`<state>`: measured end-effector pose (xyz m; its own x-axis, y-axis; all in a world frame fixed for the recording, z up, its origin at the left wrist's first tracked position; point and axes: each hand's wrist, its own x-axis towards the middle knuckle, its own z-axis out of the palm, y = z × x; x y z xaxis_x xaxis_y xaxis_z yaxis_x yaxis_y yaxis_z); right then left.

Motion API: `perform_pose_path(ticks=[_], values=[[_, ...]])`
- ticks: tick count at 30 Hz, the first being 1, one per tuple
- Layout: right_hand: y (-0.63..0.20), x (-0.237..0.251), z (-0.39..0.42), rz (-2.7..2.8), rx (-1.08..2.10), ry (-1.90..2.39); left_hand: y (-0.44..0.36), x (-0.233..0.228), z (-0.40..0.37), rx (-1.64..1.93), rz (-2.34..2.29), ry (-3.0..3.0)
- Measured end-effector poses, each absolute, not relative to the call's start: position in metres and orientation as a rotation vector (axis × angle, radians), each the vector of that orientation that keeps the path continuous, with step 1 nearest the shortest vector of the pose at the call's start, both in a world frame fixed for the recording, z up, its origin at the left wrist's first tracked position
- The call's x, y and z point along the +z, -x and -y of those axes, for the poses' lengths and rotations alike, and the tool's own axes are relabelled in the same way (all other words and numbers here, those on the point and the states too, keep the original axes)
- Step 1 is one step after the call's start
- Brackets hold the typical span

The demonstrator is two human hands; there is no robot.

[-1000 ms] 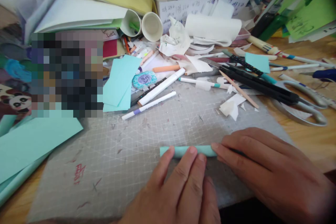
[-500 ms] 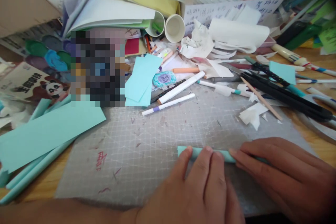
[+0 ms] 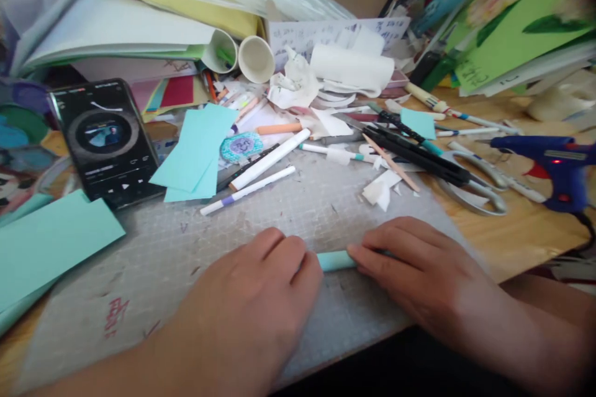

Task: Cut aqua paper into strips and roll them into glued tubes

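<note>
A thin roll of light teal paper (image 3: 336, 260) lies on the grey cutting mat (image 3: 153, 273), near its front edge. My left hand (image 3: 261, 288) lies flat over the roll's left part, fingers together and pressing down. My right hand (image 3: 410, 270) covers the roll's right end, with its fingertips on the paper. Only a short middle stretch of the roll shows between the two hands.
A phone (image 3: 106, 139) with a lit screen lies at the mat's left. Teal paper sheets (image 3: 198, 152) and a big teal sheet (image 3: 46, 242) are nearby. Pens (image 3: 267, 161), scissors (image 3: 447, 167), paper scraps and cups (image 3: 254, 59) crowd the back. A blue glue gun (image 3: 554, 167) sits right.
My left hand has slid left and now covers more of the roll, so less teal shows. The view has shifted, bringing the glue gun in at right.
</note>
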<state>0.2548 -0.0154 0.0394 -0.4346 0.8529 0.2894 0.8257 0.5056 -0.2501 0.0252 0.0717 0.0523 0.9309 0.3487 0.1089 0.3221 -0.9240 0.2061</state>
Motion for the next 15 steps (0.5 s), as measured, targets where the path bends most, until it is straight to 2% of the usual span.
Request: perform_pose_path(ticks=[4, 15], values=[[-0.253, 0.04, 0.015, 2.346, 0.144, 1.411, -0.023, 0.056, -0.077, 0.142, -0.521, -2.791], [-0.285, 0.041, 0.011, 2.164, 0.433, 1.373, -0.02, 0.042, -0.087, 0.344, -0.536, -2.779]])
